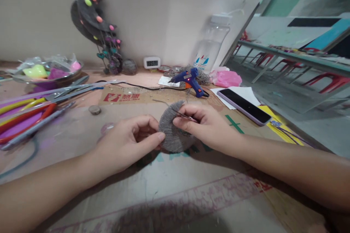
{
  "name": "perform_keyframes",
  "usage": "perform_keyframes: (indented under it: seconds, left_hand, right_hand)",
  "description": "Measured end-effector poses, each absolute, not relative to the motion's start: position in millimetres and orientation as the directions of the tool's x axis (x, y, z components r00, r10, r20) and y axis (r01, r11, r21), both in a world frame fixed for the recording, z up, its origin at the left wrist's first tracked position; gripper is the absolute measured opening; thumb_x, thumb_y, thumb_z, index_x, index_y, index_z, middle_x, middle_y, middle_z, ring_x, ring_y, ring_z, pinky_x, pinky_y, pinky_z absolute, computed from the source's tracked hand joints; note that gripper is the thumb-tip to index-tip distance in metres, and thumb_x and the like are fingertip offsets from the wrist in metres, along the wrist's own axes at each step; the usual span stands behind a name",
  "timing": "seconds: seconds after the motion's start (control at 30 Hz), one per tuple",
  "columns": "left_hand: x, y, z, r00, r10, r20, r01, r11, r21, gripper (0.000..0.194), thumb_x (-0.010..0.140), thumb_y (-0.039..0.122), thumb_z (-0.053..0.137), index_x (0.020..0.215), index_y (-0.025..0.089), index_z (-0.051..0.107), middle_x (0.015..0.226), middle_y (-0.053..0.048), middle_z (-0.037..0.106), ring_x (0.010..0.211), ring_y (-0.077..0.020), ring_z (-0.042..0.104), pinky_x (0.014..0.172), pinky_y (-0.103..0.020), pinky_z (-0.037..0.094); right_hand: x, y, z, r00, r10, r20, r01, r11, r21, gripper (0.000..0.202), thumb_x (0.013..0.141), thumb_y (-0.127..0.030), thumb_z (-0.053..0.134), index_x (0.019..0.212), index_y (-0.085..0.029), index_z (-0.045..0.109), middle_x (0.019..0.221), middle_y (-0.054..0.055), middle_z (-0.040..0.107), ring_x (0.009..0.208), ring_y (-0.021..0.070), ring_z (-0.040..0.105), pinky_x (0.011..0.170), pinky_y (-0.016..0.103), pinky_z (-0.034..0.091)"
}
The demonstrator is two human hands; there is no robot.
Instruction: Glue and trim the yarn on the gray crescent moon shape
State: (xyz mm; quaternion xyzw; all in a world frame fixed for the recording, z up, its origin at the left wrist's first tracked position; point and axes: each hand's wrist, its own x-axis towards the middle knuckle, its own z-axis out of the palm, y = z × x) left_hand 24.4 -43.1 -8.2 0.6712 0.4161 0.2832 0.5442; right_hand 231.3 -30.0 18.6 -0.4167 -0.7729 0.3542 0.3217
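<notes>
A grey crescent wrapped in yarn (171, 129) is held up over the cardboard-covered table (164, 196). My left hand (131, 140) pinches its left edge, thumb in front and fingers behind. At the upper right tip, the thumb and index finger of my right hand (206, 125) are closed on the crescent and a thin strand of grey yarn. A loose yarn end sticks out to the upper left of the crescent. My right hand's fingers partly hide the crescent's inner curve.
Behind the hands are a blue glue gun (191, 80), a clock (152, 62), a yarn ball (129, 66) and a water bottle (210, 43). A phone (244, 106) lies right; scissors (43, 116) and a bowl (24, 77) stand left. A decorated crescent (91, 18) hangs behind.
</notes>
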Motion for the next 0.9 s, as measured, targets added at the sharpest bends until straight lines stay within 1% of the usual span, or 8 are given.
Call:
perform_keyframes:
  seconds: [0.07,0.17,0.27,0.37,0.43,0.53,0.63,0.9]
  left_hand:
    - [23.1,-42.8,-9.5,0.512,0.857,-0.053,0.260,-0.096,0.961,0.019,0.087,0.037,0.059,0.082,0.019,0.058,0.078,0.000,0.068,0.072,-0.0146,0.064,0.063,-0.025,0.048]
    - [21.8,-42.5,-8.9,0.507,0.862,-0.014,0.268,-0.142,0.953,0.020,0.087,0.041,0.058,0.088,0.021,0.061,0.080,0.001,0.067,0.073,-0.0140,0.062,0.065,-0.025,0.047]
    - [20.8,-42.2,-7.6,0.482,0.876,0.022,0.322,-0.201,0.925,0.025,0.089,0.043,0.055,0.082,0.020,0.061,0.074,0.002,0.062,0.069,-0.0124,0.057,0.062,-0.024,0.044]
    - [20.0,-42.3,-7.1,0.480,0.876,0.042,0.339,-0.229,0.913,0.026,0.090,0.042,0.053,0.079,0.019,0.060,0.072,0.002,0.061,0.068,-0.0118,0.055,0.062,-0.023,0.043]
    - [20.0,-42.6,-6.7,0.485,0.873,0.055,0.321,-0.236,0.917,0.025,0.090,0.040,0.053,0.079,0.019,0.060,0.071,0.002,0.060,0.067,-0.0112,0.055,0.061,-0.022,0.042]
    - [20.8,-43.0,-6.2,0.492,0.868,0.076,0.277,-0.238,0.931,0.023,0.091,0.037,0.053,0.079,0.019,0.060,0.069,0.003,0.059,0.065,-0.0102,0.055,0.059,-0.021,0.042]
    - [21.7,-43.0,-6.2,0.493,0.866,0.085,0.256,-0.237,0.937,0.021,0.091,0.035,0.053,0.079,0.019,0.060,0.069,0.003,0.059,0.065,-0.0101,0.055,0.059,-0.020,0.043]
    - [21.9,-42.9,-7.2,0.490,0.863,0.122,0.224,-0.260,0.939,0.020,0.090,0.033,0.054,0.079,0.019,0.062,0.071,0.003,0.060,0.067,-0.0100,0.055,0.061,-0.019,0.044]
  right_hand:
    - [229.3,-31.2,19.2,-0.444,0.888,0.120,0.396,0.315,-0.863,0.024,0.086,-0.031,0.053,0.067,-0.017,0.052,0.061,-0.005,0.042,0.055,0.0075,0.039,0.051,0.020,0.032]
    - [228.0,-32.5,18.2,-0.446,0.890,0.099,0.363,0.281,-0.888,0.024,0.085,-0.033,0.056,0.067,-0.017,0.052,0.062,-0.004,0.043,0.056,0.0077,0.040,0.052,0.021,0.032]
    - [227.1,-32.4,15.8,-0.463,0.881,0.099,0.310,0.266,-0.913,0.025,0.085,-0.033,0.057,0.067,-0.016,0.053,0.065,-0.003,0.045,0.061,0.0084,0.042,0.055,0.021,0.033]
    - [226.3,-30.7,12.5,-0.498,0.866,0.041,0.197,0.160,-0.967,0.024,0.085,-0.034,0.057,0.070,-0.016,0.053,0.066,-0.003,0.046,0.060,0.0079,0.042,0.055,0.021,0.033]
    - [226.4,-28.7,9.7,-0.531,0.848,0.000,0.115,0.072,-0.991,0.027,0.084,-0.037,0.060,0.071,-0.016,0.051,0.063,-0.005,0.042,0.056,0.0066,0.038,0.051,0.020,0.029]
    - [227.3,-24.9,5.0,-0.578,0.816,-0.009,0.012,-0.002,-1.000,0.034,0.084,-0.042,0.062,0.067,-0.017,0.045,0.054,-0.009,0.033,0.048,0.0046,0.026,0.046,0.020,0.019]
    - [228.1,-22.1,2.0,-0.618,0.786,0.005,-0.041,-0.026,-0.999,0.036,0.086,-0.040,0.061,0.066,-0.018,0.042,0.051,-0.010,0.031,0.045,0.0043,0.021,0.044,0.021,0.015]
    - [228.9,-21.8,0.9,-0.618,0.786,0.012,-0.061,-0.033,-0.998,0.036,0.085,-0.040,0.063,0.065,-0.017,0.042,0.050,-0.010,0.033,0.044,0.0039,0.023,0.043,0.022,0.015]
